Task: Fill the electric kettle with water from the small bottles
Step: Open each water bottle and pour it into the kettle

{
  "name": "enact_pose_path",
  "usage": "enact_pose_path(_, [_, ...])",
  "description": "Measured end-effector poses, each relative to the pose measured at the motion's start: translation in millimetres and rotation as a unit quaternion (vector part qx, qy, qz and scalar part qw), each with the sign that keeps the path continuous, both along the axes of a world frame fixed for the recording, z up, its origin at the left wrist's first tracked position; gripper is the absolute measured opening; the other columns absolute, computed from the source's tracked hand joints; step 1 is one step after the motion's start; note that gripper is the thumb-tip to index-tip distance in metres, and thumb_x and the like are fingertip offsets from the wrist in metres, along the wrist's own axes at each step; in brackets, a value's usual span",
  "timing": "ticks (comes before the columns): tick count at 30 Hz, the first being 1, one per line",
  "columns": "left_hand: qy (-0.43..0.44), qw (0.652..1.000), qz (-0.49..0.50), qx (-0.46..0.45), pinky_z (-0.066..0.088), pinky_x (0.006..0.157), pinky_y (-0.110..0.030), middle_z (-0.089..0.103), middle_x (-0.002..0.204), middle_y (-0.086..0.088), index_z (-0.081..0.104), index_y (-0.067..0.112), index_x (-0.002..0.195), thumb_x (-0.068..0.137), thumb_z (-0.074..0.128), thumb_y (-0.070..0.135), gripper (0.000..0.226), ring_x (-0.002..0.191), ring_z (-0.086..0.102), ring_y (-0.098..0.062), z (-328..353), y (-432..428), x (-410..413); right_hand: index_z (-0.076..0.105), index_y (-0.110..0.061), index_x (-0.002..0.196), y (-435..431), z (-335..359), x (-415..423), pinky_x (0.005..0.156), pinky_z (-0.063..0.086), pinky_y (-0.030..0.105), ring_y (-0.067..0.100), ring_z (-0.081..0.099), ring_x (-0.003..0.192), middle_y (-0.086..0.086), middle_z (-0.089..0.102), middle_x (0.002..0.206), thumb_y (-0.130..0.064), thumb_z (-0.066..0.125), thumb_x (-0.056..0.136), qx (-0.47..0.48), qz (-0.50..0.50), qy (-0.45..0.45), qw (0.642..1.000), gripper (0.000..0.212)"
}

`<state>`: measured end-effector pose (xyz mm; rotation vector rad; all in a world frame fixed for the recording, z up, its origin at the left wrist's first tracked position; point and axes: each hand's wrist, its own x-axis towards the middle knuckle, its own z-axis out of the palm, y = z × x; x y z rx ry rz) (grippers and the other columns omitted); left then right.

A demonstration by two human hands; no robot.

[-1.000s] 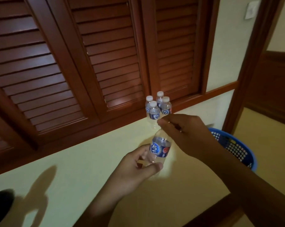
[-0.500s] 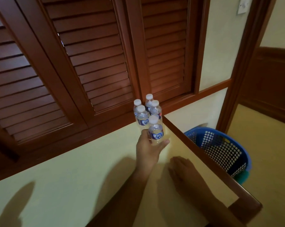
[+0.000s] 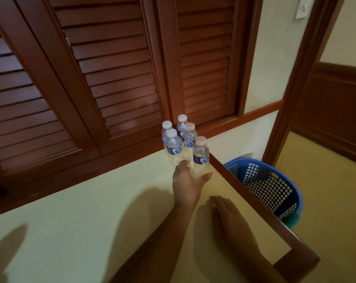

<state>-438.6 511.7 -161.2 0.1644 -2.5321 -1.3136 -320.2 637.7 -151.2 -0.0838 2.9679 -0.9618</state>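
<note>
Several small capped water bottles [image 3: 174,147] with blue labels stand clustered at the table's far right corner, against the wooden shutters. The nearest small bottle [image 3: 201,154] stands upright on the table at the front of the cluster, white cap on. My left hand [image 3: 188,183] reaches forward, thumb and fingers wrapped around this bottle's lower part. My right hand [image 3: 224,213] lies flat on the table, palm down, fingers apart, holding nothing. No kettle is in view.
The pale yellow table [image 3: 91,211] has a wooden edge [image 3: 254,201] running along its right side. A blue perforated plastic basket [image 3: 271,184] stands on the floor just beyond that edge. Brown louvred shutters [image 3: 111,78] close off the back.
The bottle held in the air between both hands now stands on the table beside the cluster, capped. My right hand left the cap and dropped flat onto the table.
</note>
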Motion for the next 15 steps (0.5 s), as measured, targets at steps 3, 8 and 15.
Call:
enact_pose_path(3, [-0.018, 0.993, -0.034, 0.109, 0.060, 0.086, -0.034, 0.064, 0.097, 0.008, 0.062, 0.022, 0.123, 0.068, 0.089, 0.056, 0.070, 0.090, 0.064, -0.012, 2, -31, 41, 0.050, -0.028, 0.142, -7, -3, 7, 0.108, 0.038, 0.026, 0.015, 0.055, 0.128, -0.004, 0.058, 0.139, -0.039, 0.039, 0.105, -0.039, 0.001, 0.083, 0.996, 0.040])
enact_pose_path(8, [0.013, 0.976, 0.004, 0.216, 0.056, 0.080, -0.022, 0.068, 0.084, 0.001, 0.069, 0.029, 0.109, 0.090, 0.078, 0.032, 0.021, 0.082, 0.067, -0.011, 12, -100, 143, 0.060, -0.030, 0.131, -55, 0, 29, 0.107, 0.040, 0.019, -0.002, 0.053, 0.122, -0.013, 0.060, 0.134, -0.032, 0.053, 0.101, -0.144, 0.078, 0.142, 0.976, 0.031])
enact_pose_path(15, [0.050, 0.967, 0.128, 0.212, 0.052, 0.090, -0.015, 0.077, 0.105, 0.013, 0.070, 0.034, 0.115, 0.101, 0.063, 0.005, 0.033, 0.104, 0.072, -0.004, 39, -192, 269, 0.061, -0.026, 0.135, -178, 36, 87, 0.097, 0.039, 0.006, -0.005, 0.052, 0.126, -0.018, 0.060, 0.133, -0.024, 0.054, 0.102, -0.258, 0.270, 0.103, 0.922, 0.034])
